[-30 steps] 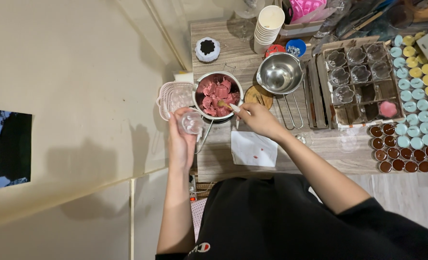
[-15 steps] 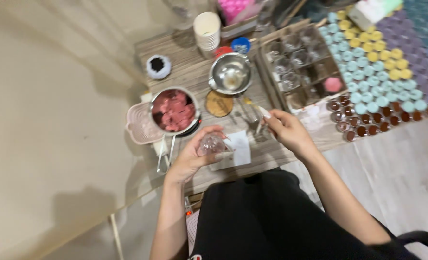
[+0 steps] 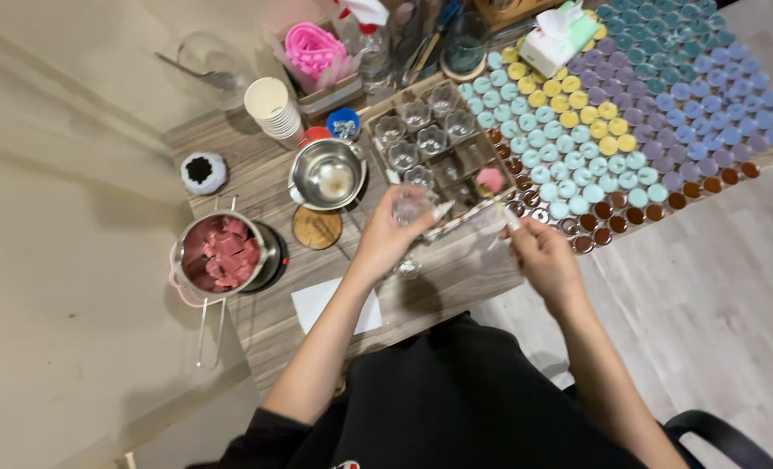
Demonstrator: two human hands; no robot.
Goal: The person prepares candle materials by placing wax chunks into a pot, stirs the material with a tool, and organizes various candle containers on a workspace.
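Note:
My left hand grips a small clear glass cup and holds it above the wooden table, near a tray of empty glass cups. My right hand pinches a thin white stick beside the tray's right edge. A metal pot with pink wax chunks stands at the left on a small burner. An empty steel pot sits behind a round cork coaster.
Rows of blue, yellow, purple and brown filled cups cover the floor at right. A stack of paper cups, a pink mould, a white paper sheet and a tissue pack lie around.
Both hands moved right, away from the pink wax pot toward the tray of glass cups. My left hand carried the glass cup along; the view swung right too.

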